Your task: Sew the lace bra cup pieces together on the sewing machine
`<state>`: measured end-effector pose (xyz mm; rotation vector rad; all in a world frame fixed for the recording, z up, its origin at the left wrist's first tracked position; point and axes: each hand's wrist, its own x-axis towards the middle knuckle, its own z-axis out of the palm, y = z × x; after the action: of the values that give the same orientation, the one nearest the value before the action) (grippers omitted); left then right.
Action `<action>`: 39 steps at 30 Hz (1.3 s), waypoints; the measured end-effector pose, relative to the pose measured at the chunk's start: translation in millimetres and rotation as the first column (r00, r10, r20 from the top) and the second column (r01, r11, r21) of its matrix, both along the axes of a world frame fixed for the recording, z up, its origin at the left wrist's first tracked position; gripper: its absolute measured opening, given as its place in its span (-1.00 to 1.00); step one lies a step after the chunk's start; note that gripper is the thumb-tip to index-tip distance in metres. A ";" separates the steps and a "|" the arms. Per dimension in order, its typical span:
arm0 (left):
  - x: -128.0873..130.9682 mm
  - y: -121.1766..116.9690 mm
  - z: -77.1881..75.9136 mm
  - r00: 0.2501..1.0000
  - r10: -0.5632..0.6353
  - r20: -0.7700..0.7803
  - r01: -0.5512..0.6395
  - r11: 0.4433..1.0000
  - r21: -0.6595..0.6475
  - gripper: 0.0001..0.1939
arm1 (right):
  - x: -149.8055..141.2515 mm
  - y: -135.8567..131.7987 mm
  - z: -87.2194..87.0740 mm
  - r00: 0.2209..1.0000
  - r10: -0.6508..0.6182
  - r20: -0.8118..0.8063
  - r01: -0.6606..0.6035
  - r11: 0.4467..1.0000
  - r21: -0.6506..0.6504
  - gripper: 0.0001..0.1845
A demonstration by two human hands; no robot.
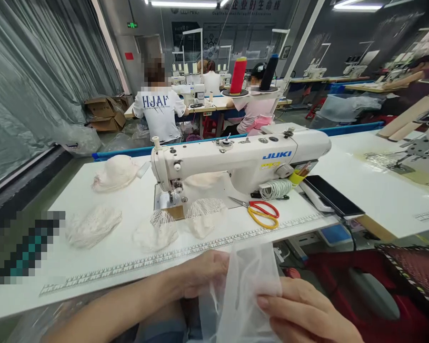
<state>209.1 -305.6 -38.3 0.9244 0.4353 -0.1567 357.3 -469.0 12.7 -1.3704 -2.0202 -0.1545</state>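
Observation:
Just in front of the table edge, a translucent whitish plastic bag (248,281) hangs between my two hands. My left hand (209,271) is closed on its left side, with the fingertips partly hidden behind the bag. My right hand (303,307) pinches the right side between thumb and fingers. Beyond them on the table lie two small white lace pieces (205,219), close to the sewing machine's needle area. Another lace piece (93,226) rests farther left, and a padded white cup (114,172) sits behind it.
A white sewing machine (235,155) stands across the table. Scissors with red and yellow handles (264,214), a coil of white cord (275,189) and a black phone-like slab (332,195) lie at its right. A printed ruler (157,259) runs along the front edge. Co-workers sit beyond.

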 end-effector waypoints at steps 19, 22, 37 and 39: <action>-65.6 33.6 1.5 0.923 0.361 0.132 -0.306 0.483 0.821 -0.81 | -44.6 107.1 -60.1 0.893 -0.038 -0.448 -0.154 0.910 -0.384 -0.46; -79.9 39.8 2.1 0.903 0.418 0.103 -0.311 0.467 0.828 -0.79 | -52.8 126.5 -64.8 0.839 -0.123 -0.530 -0.156 0.879 -0.451 -0.76; -95.4 46.1 -3.5 0.866 0.498 0.046 -0.403 0.641 0.653 -0.74 | -66.6 135.8 -68.7 0.756 -0.181 -0.628 -0.235 0.822 -0.519 -0.69; -98.3 45.8 -5.9 0.854 0.517 0.061 -0.458 0.690 0.561 -0.70 | -64.7 136.0 -69.8 0.689 -0.171 -0.704 -0.348 0.774 -0.529 -0.71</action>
<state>110.8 -259.7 -44.3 1.3464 0.8406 0.4499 292.7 -333.0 -57.2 -1.3705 -1.4494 1.0771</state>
